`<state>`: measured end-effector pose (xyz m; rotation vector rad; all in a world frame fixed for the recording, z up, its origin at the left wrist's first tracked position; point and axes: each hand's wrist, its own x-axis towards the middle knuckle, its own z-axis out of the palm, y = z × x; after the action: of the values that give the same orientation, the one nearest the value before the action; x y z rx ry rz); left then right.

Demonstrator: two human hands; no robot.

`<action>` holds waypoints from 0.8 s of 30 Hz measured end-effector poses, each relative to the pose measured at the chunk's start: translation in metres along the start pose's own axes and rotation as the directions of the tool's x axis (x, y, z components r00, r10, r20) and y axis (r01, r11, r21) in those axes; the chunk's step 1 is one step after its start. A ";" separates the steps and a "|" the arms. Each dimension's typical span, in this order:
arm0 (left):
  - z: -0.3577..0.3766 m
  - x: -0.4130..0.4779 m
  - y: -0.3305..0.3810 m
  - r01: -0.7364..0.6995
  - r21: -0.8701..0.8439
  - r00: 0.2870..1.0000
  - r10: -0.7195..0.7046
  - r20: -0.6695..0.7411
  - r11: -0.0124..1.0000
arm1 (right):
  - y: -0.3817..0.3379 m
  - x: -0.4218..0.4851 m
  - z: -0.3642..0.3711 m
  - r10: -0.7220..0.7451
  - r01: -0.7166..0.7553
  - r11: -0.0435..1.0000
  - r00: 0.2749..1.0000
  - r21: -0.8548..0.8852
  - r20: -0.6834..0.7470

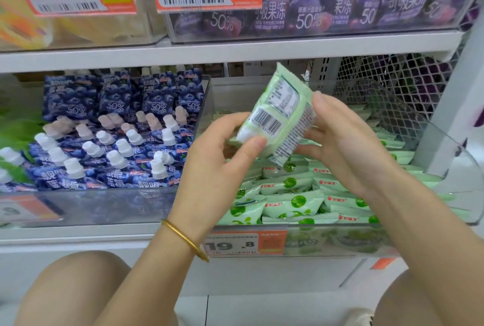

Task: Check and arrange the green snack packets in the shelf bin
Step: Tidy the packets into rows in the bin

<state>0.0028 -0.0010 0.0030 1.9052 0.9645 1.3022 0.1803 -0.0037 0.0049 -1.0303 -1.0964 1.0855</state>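
**Current state.** One green snack packet (282, 113) is held up between both hands. Its back face is toward the camera, so the barcode and printed panel can be read. The left hand (222, 158) grasps the lower corner, thumb on the printed face and fingers behind. The right hand (345, 147) grasps the opposite edge, thumb near the upper side and fingers behind the packet.

**Location.** The held packet is tilted and sits directly above the stocked packets (288, 205), which lie below both hands in the clear shelf bin (445, 142). The price label (243, 244) on the bin front is below the left wrist. The blue spouted pouches (110, 147) are to the left of the left hand, behind a clear divider.

**Likely faults from here.**
- Slip: both grips sit at the packet's edges. Releasing one hand while turning the packet could drop it onto the rows below and disturb them.
- Misplacement: a return too far left of the left hand would put the packet among the blue pouches.
- Orientation: if set down as held, the back face would show, while the stocked packets show their fronts.
- Crushing: too firm a pinch may dent the contents.
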 end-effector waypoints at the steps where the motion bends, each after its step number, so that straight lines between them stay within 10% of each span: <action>1: -0.001 0.000 0.001 0.066 -0.080 0.998 -0.065 0.017 0.995 | -0.001 -0.001 0.002 -0.009 0.010 1.000 1.000 -0.012 0.026; 7: -0.007 0.001 0.002 0.255 -0.293 0.948 -0.178 0.264 0.922 | -0.004 -0.002 0.005 -0.071 0.070 0.998 0.995 -0.008 -0.075; 24: -0.007 0.000 0.002 0.195 -0.334 0.952 -0.095 0.292 0.922 | -0.002 -0.004 0.005 -0.224 0.225 0.974 0.974 0.020 -0.041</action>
<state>-0.0030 -0.0011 0.0064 1.6378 0.6606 1.0160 0.1750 -0.0070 0.0067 -0.8806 -1.1358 0.8910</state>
